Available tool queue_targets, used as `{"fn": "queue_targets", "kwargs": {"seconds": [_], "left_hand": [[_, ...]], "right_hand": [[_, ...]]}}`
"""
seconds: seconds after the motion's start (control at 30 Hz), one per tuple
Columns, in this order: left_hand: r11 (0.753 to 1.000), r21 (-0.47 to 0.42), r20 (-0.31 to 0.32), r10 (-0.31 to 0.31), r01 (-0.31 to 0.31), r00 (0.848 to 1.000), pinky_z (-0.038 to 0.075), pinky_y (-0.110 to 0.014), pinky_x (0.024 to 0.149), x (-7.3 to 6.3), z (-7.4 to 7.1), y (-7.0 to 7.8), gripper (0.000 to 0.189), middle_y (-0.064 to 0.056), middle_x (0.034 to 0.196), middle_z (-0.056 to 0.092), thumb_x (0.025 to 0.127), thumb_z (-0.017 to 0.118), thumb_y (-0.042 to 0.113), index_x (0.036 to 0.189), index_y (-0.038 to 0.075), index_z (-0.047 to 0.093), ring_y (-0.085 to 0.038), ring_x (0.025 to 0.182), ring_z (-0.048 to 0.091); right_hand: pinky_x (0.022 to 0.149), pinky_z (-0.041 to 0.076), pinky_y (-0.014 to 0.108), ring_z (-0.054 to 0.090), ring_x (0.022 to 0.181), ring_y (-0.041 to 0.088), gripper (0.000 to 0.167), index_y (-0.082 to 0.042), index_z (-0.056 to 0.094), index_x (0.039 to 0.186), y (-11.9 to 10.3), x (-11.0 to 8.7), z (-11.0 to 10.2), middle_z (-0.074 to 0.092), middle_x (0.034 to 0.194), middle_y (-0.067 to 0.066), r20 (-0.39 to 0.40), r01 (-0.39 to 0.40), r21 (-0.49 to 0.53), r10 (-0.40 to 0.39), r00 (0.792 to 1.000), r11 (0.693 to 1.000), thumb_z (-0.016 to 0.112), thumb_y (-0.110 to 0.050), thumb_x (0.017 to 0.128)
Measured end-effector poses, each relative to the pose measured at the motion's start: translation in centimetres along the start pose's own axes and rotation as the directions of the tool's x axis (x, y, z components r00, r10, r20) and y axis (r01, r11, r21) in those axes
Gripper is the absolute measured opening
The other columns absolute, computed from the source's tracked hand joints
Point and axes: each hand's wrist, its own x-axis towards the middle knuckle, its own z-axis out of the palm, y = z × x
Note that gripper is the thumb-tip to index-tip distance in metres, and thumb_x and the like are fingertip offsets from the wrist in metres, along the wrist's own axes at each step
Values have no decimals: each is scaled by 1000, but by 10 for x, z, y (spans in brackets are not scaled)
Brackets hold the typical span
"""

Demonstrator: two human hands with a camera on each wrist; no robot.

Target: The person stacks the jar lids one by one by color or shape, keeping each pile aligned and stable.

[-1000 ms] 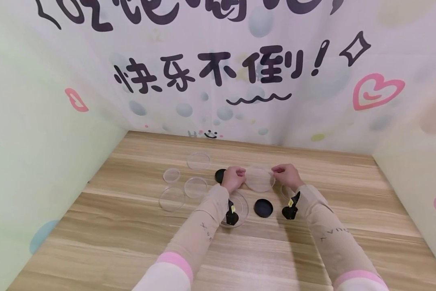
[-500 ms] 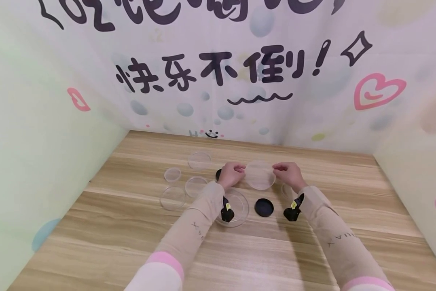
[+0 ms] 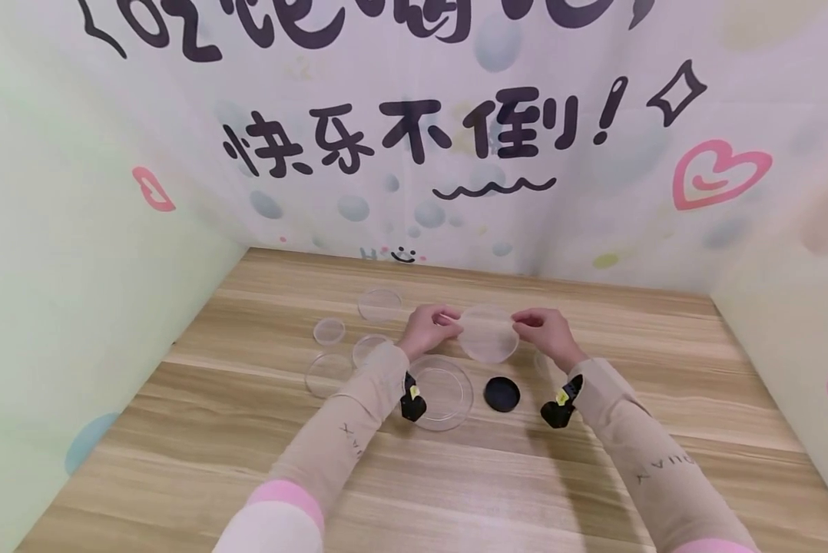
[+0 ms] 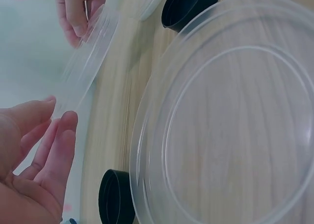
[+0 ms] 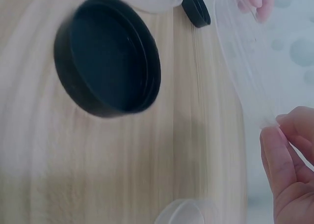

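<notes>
Between both hands a clear round plastic lid (image 3: 489, 336) is held up near the back of the table, tilted up. My left hand (image 3: 429, 329) pinches its left rim with thumb and fingertips; my right hand (image 3: 548, 336) pinches the right rim. In the left wrist view the lid (image 4: 87, 62) shows edge-on, with a ridged rim. Below the hands lie a larger clear lid (image 3: 444, 393) and a black lid (image 3: 501, 394), hollow side up. Another black lid (image 4: 116, 198) is hidden behind the left hand in the head view.
Several smaller clear lids lie to the left, among them a small one (image 3: 329, 331) and one farther back (image 3: 379, 305). Another small clear piece (image 5: 184, 214) sits beside the right forearm. A printed cloth wall (image 3: 359, 223) stands behind the wooden table (image 3: 469, 491).
The clear lid has risen a little and shifted slightly left in both hands, tilting more upright. The left forearm has swung left, uncovering the larger clear lid and covering the back black lid.
</notes>
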Motion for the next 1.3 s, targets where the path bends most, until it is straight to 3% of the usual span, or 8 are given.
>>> {"fn": "queue_targets", "kwargs": {"seconds": [0.2,0.47,0.67,0.83,1.03,1.17,1.3], "left_hand": [[997,-68,28,-27,29,999,52,-32,66,-7,-10,-2,27,-13,82,65,75,68,5,100,-4,62,-11,67,60],[979,-179,104,-76,94,992,53,-28,63,-18,-22,-6,25,-12,76,59,76,63,-7,100,-11,57,-12,60,59],[984,-114,142,-117,134,983,54,-36,62,-25,-32,-9,27,-13,75,59,75,61,-10,102,-10,57,-14,56,59],[983,-71,184,-154,169,971,54,-33,61,-32,-37,-13,30,-12,78,56,75,59,-10,104,-8,57,-15,57,58],[990,-48,232,-120,135,965,51,-25,55,-38,-41,-23,33,-11,78,54,73,58,-11,106,-10,56,-12,56,55],[991,-38,268,-116,131,956,53,-27,58,-40,-45,-27,34,-13,83,55,73,57,-11,107,-9,55,-12,57,57],[989,26,293,-149,148,944,53,-30,60,-42,-50,-28,35,-14,88,56,74,60,-9,109,-4,57,-15,60,60]], "right_hand": [[69,51,25,60,77,18,27,11,57,105,-3,-3,8,60,95,22,11,23,22,-23,1000,1000,57,-5,84],[66,51,23,56,72,11,26,14,56,102,-6,-10,23,61,90,20,38,58,83,-61,997,995,59,-2,82],[62,50,20,56,71,10,25,12,58,101,-8,-13,33,63,87,16,56,86,52,-89,994,995,60,-4,82],[64,50,22,58,73,15,24,13,58,100,-10,-18,43,63,86,18,98,140,19,-141,985,990,59,-1,81],[61,51,25,59,77,27,24,13,58,100,-9,-23,55,60,88,23,151,217,16,-217,964,976,58,5,77],[58,50,23,59,75,25,26,11,59,101,-12,-25,59,61,86,20,186,242,-14,-235,954,970,57,6,76],[61,51,24,59,76,22,28,6,60,104,-16,-26,62,61,88,15,233,256,-74,-233,944,964,58,4,76]]}}
